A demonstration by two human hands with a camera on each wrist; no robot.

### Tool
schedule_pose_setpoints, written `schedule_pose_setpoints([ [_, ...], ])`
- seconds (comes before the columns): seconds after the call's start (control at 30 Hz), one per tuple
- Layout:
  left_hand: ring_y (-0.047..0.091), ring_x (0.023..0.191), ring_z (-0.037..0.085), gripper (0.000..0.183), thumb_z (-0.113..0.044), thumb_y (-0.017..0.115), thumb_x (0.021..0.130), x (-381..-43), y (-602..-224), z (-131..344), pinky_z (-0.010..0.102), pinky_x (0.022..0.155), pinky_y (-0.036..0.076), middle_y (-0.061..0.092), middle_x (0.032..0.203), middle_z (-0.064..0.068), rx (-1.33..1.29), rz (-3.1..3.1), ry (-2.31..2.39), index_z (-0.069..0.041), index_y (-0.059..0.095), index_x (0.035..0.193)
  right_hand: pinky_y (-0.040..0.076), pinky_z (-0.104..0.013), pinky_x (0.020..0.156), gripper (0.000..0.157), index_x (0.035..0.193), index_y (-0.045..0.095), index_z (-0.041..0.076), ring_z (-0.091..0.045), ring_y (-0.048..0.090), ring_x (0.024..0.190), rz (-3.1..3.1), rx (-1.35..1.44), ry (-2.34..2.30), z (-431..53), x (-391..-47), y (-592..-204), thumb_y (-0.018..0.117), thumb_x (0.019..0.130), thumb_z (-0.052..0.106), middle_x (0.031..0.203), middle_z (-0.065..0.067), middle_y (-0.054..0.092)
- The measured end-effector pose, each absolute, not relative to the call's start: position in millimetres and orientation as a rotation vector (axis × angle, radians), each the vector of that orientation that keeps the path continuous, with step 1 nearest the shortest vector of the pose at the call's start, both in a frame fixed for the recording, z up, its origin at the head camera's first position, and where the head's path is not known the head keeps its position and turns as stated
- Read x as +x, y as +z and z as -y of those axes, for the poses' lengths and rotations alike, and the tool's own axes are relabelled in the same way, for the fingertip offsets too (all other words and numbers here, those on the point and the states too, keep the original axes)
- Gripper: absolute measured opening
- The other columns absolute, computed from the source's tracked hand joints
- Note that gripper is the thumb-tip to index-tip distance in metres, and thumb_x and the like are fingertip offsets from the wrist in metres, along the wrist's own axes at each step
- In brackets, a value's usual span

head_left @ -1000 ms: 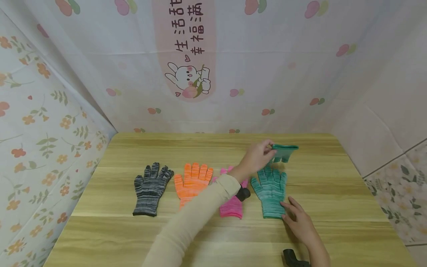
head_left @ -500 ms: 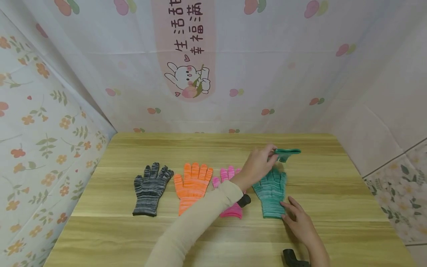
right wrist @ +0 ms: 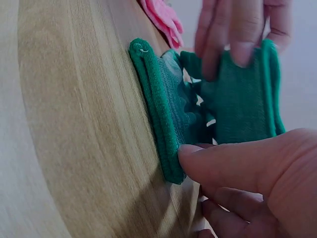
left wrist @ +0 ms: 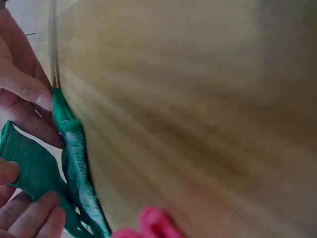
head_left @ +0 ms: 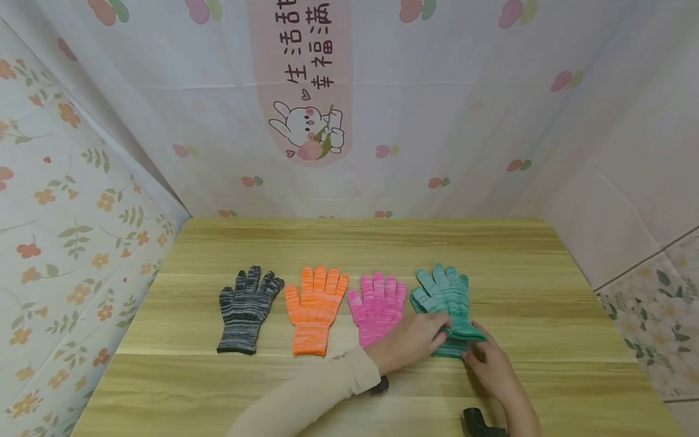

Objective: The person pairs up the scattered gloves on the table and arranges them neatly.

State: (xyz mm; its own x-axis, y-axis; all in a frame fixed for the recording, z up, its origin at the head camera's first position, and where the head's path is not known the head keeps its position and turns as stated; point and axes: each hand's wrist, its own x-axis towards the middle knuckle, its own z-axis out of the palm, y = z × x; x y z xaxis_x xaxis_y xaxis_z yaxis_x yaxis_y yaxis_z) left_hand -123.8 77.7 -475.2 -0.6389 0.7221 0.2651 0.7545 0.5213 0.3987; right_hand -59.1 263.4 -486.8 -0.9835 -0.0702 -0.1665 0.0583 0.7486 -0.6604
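Two green knit gloves overlap at the right end of a row of gloves. My left hand pinches the cuff of the upper green glove, which lies over the lower one with its cuff raised and its fingers pointing away. The lower green glove rests on the table, its cuff showing beneath. With thumb and finger my right hand holds that cuff's right corner. In the right wrist view the left hand's fingers are on the raised cuff. Most of the lower glove is hidden.
To the left lie a pink glove, an orange glove and a grey-black glove, fingers pointing away. The wooden table meets a printed curtain at the back. Black wrist gear shows at the right forearm.
My left hand has brought the upper green glove from beyond the lower one toward me and swung it over, so its fingers lie on the lower glove. The right hand has stayed in place.
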Motion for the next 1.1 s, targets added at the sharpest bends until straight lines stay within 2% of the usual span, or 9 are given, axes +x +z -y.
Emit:
schedule_pose_setpoints([
  [0.13, 0.051, 0.069, -0.004, 0.011, -0.015, 0.053, 0.093, -120.9, -483.8, -73.2, 0.003, 0.06, 0.04, 0.064, 0.099, -0.006, -1.331, 2.71, -0.73, -0.015, 0.059, 0.101, 0.027, -0.066, 0.1, 0.031, 0.111, 0.059, -0.012, -0.055, 0.024, 0.129, -2.747, -0.003, -1.069, -263.6, -58.8, -486.4, 0.059, 0.089, 0.01, 0.147, -0.03, 0.023],
  [0.4, 0.054, 0.08, -0.002, 0.011, -0.016, 0.056, 0.091, -120.2, -496.4, -70.4, 0.005, 0.067, 0.043, 0.057, 0.104, -0.006, -1.395, 2.701, -0.633, -0.017, 0.057, 0.102, 0.025, -0.067, 0.101, 0.043, 0.125, 0.051, -0.01, -0.055, 0.022, 0.13, -2.747, 0.001, -1.088, -265.1, -57.9, -485.7, 0.06, 0.089, 0.011, 0.146, -0.03, 0.024],
  [0.53, 0.059, 0.097, 0.003, 0.013, -0.015, 0.057, 0.091, -119.8, -497.2, -68.3, 0.008, 0.079, 0.046, 0.055, 0.119, -0.002, -1.424, 2.713, -0.591, -0.016, 0.061, 0.103, 0.031, -0.062, 0.101, 0.039, 0.125, 0.05, -0.012, -0.051, 0.03, 0.129, -2.77, 0.046, -1.104, -265.8, -58.8, -483.3, 0.054, 0.09, 0.005, 0.144, -0.029, 0.031],
  [0.63, 0.06, 0.096, 0.004, 0.018, -0.011, 0.056, 0.089, -119.5, -496.5, -65.7, 0.007, 0.076, 0.046, 0.048, 0.132, 0.003, -1.427, 2.738, -0.628, -0.015, 0.062, 0.106, 0.036, -0.059, 0.098, 0.033, 0.122, 0.053, -0.012, -0.049, 0.038, 0.125, -2.81, 0.111, -1.157, -266.8, -60.2, -479.2, 0.044, 0.094, 0.004, 0.138, -0.03, 0.04],
  [0.7, 0.06, 0.088, 0.003, 0.021, -0.007, 0.056, 0.088, -119.3, -495.5, -63.9, 0.004, 0.069, 0.043, 0.046, 0.131, 0.005, -1.407, 2.744, -0.672, -0.014, 0.061, 0.107, 0.041, -0.056, 0.095, 0.035, 0.12, 0.055, -0.01, -0.047, 0.046, 0.118, -2.827, 0.171, -1.182, -267.3, -60.8, -476.0, 0.039, 0.098, 0.01, 0.132, -0.03, 0.046],
  [0.8, 0.055, 0.076, 0.001, 0.021, -0.005, 0.054, 0.088, -118.5, -493.2, -60.8, 0.003, 0.061, 0.04, 0.05, 0.116, 0.003, -1.371, 2.731, -0.655, -0.012, 0.061, 0.106, 0.047, -0.047, 0.088, 0.045, 0.123, 0.054, -0.007, -0.041, 0.051, 0.11, -2.786, 0.296, -1.184, -267.3, -61.6, -470.5, 0.038, 0.1, 0.029, 0.124, -0.027, 0.052],
  [0.9, 0.055, 0.08, 0.002, 0.017, -0.007, 0.052, 0.09, -116.3, -492.0, -56.9, 0.006, 0.069, 0.045, 0.054, 0.1, -0.002, -1.377, 2.706, -0.512, -0.013, 0.064, 0.1, 0.047, -0.037, 0.079, 0.052, 0.125, 0.053, -0.005, -0.031, 0.053, 0.102, -2.736, 0.392, -1.128, -266.3, -63.9, -467.7, 0.042, 0.098, 0.038, 0.114, -0.023, 0.057],
  [0.93, 0.056, 0.083, 0.003, 0.017, -0.007, 0.052, 0.091, -115.2, -491.2, -55.5, 0.008, 0.072, 0.046, 0.056, 0.097, -0.003, -1.393, 2.7, -0.46, -0.014, 0.065, 0.1, 0.047, -0.036, 0.078, 0.052, 0.123, 0.054, -0.005, -0.031, 0.053, 0.101, -2.722, 0.407, -1.1, -265.9, -64.9, -467.5, 0.044, 0.097, 0.038, 0.112, -0.022, 0.059],
  [1.1, 0.06, 0.102, 0.008, 0.024, -0.007, 0.053, 0.088, -108.2, -486.2, -50.3, 0.016, 0.092, 0.046, 0.064, 0.109, -0.004, -1.496, 2.7, -0.281, -0.015, 0.067, 0.106, 0.046, -0.033, 0.067, 0.043, 0.106, 0.059, -0.008, -0.026, 0.056, 0.086, -2.692, 0.409, -0.979, -264.4, -68.3, -471.8, 0.052, 0.093, 0.032, 0.094, -0.017, 0.062],
])
